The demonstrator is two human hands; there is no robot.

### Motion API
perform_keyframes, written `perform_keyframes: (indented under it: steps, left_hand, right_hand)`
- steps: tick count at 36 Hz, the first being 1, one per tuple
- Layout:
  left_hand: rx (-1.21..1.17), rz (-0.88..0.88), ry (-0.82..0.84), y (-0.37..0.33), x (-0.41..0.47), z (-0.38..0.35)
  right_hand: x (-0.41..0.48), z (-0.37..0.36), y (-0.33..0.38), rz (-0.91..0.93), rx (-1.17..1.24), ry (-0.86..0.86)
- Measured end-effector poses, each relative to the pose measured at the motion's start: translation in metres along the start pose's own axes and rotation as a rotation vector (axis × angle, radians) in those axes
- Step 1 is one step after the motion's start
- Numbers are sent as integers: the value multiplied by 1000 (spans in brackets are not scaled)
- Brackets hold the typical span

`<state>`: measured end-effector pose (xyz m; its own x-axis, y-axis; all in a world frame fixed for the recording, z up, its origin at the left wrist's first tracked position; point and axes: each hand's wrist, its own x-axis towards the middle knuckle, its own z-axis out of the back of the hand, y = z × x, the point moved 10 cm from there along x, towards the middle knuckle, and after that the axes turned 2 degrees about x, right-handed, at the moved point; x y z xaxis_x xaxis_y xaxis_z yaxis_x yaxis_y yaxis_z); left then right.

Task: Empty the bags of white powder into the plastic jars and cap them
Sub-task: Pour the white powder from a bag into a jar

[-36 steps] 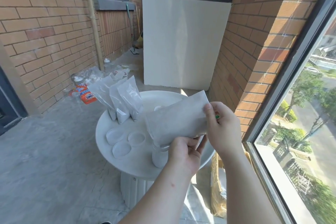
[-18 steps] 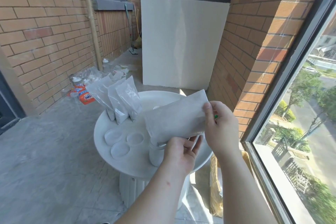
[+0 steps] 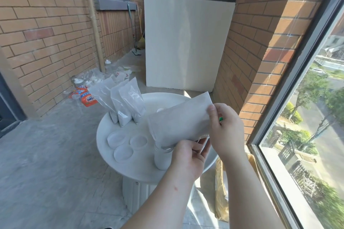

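A bag of white powder (image 3: 178, 122) is tilted mouth-down over a plastic jar (image 3: 162, 158) standing on the round white table (image 3: 104, 135). My right hand (image 3: 226, 132) pinches the bag's raised upper corner. My left hand (image 3: 188, 156) grips the bag's lower edge beside the jar's mouth and hides part of the jar. Three more full bags (image 3: 123, 100) stand upright at the table's far left. Three clear lids (image 3: 123, 145) lie flat in front of them.
A second lid or jar top (image 3: 160, 110) peeks out behind the tilted bag. Litter and an orange packet (image 3: 87, 97) lie on the floor by the brick wall. A white panel (image 3: 186, 42) stands behind the table; a window (image 3: 305, 117) runs along the right.
Bag and hands keep nearly the same pose over the jar; only the view has shifted slightly.
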<state>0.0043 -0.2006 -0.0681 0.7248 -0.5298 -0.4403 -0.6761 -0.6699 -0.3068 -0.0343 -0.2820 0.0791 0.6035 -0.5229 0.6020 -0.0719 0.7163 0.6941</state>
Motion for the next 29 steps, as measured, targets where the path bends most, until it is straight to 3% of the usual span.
perform_keyframes:
  steps: [29]
  left_hand:
    - [-6, -21, -53, -3, 5, 8]
  right_hand:
    - [2, 7, -4, -9, -8, -60]
